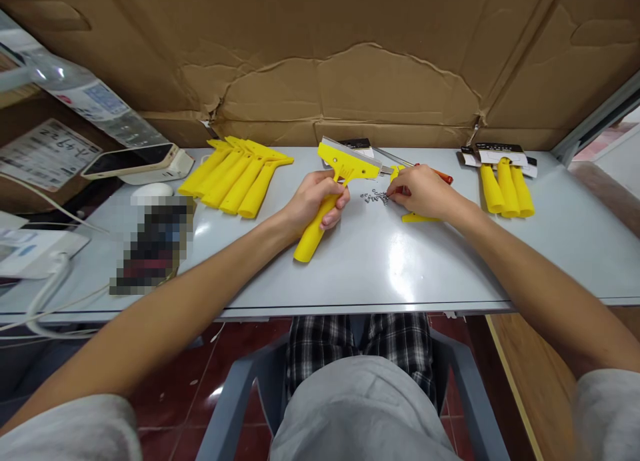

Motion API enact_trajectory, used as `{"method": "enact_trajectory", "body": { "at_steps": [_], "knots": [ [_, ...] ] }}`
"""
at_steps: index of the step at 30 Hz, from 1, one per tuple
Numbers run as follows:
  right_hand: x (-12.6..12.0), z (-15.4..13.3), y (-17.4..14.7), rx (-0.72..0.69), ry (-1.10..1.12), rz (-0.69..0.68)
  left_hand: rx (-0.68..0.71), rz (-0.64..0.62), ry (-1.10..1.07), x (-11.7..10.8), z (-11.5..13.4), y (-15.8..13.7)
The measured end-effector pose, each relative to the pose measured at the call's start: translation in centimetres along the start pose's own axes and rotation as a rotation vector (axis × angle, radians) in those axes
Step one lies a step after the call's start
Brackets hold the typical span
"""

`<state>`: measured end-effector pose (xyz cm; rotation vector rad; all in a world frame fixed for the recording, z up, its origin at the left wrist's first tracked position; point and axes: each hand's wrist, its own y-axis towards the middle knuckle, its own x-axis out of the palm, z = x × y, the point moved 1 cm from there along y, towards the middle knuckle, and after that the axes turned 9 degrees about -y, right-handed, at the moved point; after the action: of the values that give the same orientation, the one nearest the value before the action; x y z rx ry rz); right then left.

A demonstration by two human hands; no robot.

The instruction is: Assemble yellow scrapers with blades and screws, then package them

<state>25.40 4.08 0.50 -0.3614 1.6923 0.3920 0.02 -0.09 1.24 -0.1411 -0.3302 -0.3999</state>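
My left hand (320,204) is wrapped round the handle of a yellow scraper (311,239), held tilted above the table, its head with a metal blade edge pointing up and away. At the edge of a small pile of screws (373,196), my right hand (423,189) has its fingertips pinched together. Whether a screw is between them I cannot make out. Partly under that hand lies a yellow plastic piece (419,218). A screwdriver (444,177) with a red-orange handle lies just behind it, its shaft partly hidden.
Several yellow scraper handles (235,177) lie in a row at the left. More yellow scrapers (507,189) with black-and-white cards lie at the right. A phone on a stand (133,161), a plastic bottle (95,97) and a power strip (40,251) with cables occupy the left side. A cardboard wall (350,61) stands behind.
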Motion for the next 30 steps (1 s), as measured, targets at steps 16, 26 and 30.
{"method": "enact_trajectory", "body": {
  "at_steps": [16,26,30],
  "knots": [
    [-0.9,-0.9,-0.4,0.020,0.300,0.425,0.002,-0.016,0.011,0.4,0.1,-0.2],
    [-0.5,-3.1,-1.0,-0.142,0.347,0.612,-0.015,-0.034,0.047,0.5,0.1,-0.3],
    [-0.1,-3.2,-0.9,-0.204,0.342,0.620,-0.014,-0.019,0.028,0.7,0.1,-0.5]
  ]
}}
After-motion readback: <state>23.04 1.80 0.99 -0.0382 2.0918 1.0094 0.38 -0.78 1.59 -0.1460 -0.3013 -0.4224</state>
